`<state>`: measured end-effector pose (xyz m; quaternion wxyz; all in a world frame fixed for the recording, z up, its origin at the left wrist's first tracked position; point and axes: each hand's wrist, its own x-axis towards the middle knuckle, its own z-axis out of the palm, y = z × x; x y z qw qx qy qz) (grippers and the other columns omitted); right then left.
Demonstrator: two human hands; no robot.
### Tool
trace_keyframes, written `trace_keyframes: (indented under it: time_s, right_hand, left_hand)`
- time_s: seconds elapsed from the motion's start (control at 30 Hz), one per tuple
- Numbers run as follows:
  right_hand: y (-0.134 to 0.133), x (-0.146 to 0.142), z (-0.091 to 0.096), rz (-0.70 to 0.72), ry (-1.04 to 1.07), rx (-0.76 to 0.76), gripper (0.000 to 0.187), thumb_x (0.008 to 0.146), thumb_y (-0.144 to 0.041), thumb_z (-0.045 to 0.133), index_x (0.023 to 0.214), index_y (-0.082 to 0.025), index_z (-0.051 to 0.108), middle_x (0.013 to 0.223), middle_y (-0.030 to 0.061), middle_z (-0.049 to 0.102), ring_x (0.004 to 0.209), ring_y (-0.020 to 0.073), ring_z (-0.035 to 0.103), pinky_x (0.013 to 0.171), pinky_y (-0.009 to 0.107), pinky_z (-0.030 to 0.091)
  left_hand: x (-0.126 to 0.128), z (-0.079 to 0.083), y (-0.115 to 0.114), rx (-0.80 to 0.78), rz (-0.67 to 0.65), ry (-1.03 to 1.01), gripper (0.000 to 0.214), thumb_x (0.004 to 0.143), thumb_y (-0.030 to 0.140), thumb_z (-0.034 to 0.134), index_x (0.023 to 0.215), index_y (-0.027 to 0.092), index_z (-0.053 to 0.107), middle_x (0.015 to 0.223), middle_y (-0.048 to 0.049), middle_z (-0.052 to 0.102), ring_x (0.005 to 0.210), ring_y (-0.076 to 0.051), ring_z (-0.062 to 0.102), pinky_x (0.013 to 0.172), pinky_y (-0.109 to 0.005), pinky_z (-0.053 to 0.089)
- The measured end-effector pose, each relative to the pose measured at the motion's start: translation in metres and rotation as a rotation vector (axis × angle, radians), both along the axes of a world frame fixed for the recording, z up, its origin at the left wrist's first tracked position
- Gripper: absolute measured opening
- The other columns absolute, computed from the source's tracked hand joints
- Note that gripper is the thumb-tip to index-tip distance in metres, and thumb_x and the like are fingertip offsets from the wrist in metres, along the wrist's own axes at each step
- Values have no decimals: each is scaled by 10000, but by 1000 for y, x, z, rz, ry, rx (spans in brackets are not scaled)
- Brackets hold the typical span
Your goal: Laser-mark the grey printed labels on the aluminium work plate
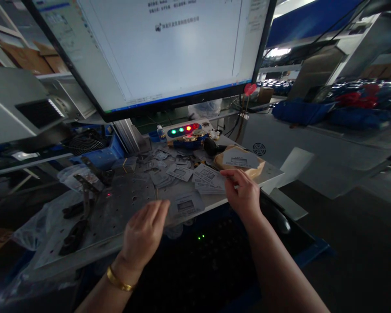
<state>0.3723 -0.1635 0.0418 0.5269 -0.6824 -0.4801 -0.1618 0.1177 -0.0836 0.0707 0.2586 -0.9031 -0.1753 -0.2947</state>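
Note:
My right hand [243, 191] is closed in a pinch at the right edge of a fanned pile of thin grey plates [208, 174], its fingertips on the edge of an upper plate. My left hand [145, 234], a gold bracelet [117, 280] on its wrist, has its fingers pressed together over the bench front; whatever they may hold is hidden. Beside those fingertips a single grey plate [186, 205] with a rectangular window lies near the bench edge. Another printed plate [240, 158] rests on a yellowish box [257, 170] beyond my right hand.
A large monitor [182, 56] hangs above the bench. Behind the plates stands a panel with lit buttons [189, 129]. To the left are a perforated metal plate [127, 217], dark clamps [84, 200] and a machine head [19, 104]. A dark keyboard [202, 261] and mouse [282, 222] sit below.

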Motion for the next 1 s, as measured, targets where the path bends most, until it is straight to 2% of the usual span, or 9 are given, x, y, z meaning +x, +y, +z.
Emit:
trace_keyframes:
  time_s: [0.1,0.17,0.27,0.33,0.4,0.5,0.6,0.77,1.0]
  right_hand:
    - [-3,-3,0,27,-2,-6,236,809,-181,452,913,-197,663,852,53,685,696,190,624,599,309,519]
    - [-5,-5,-1,20,-16,-14,217,816,-208,470,910,-210,665,845,46,686,659,183,624,572,299,506]
    - [-4,-10,-3,8,-65,-48,207,831,-266,483,916,-227,667,853,38,688,593,169,617,552,301,479]
    - [-3,-15,-5,29,-123,-57,211,843,-288,479,924,-231,665,855,37,687,592,170,618,582,313,480]
    - [-1,-21,-6,59,-189,-53,209,858,-289,470,929,-235,660,862,36,687,643,182,636,641,323,492]
    - [0,-30,-6,95,-278,-48,202,876,-278,458,937,-247,647,872,30,688,756,204,659,700,326,497]
    - [1,-36,-7,122,-342,-58,192,893,-267,453,941,-257,639,871,23,686,787,207,662,712,324,497]
    - [4,-49,-8,213,-394,-78,190,913,-241,449,964,-253,632,893,27,686,810,208,659,748,337,499]
    - [8,-89,-10,520,-428,-153,189,908,-140,472,1011,-236,600,908,32,675,849,180,646,768,323,519]
  left_hand:
    - [-34,5,23,-12,242,-18,203,852,68,520,997,168,620,923,-44,694,839,-208,663,718,-332,545]
    - [-56,-2,32,-123,370,42,187,840,59,505,925,168,631,889,-52,698,811,-214,668,692,-328,553]
    - [-78,-19,39,-318,463,86,196,877,127,497,1013,159,634,977,-73,700,886,-213,664,806,-348,560]
    - [-83,-27,45,-390,516,69,241,913,210,481,1110,167,615,1098,-87,680,1030,-236,630,928,-403,521]
    - [-84,-29,54,-450,565,39,266,937,252,443,1127,167,609,1150,-93,666,1125,-250,588,1010,-443,466]
    - [-84,-28,70,-525,605,-11,271,950,252,402,1083,144,612,1146,-104,667,1150,-240,574,1054,-431,420]
    - [-87,-29,83,-557,628,-44,287,948,259,401,1112,121,592,1195,-139,637,1170,-252,562,1040,-418,426]
    - [-90,-38,87,-574,648,-82,355,950,283,387,1222,114,541,1288,-152,582,1242,-271,505,1082,-435,375]
    - [-88,-40,85,-617,682,-81,387,949,306,385,1255,115,524,1346,-170,536,1273,-286,473,1073,-429,379]
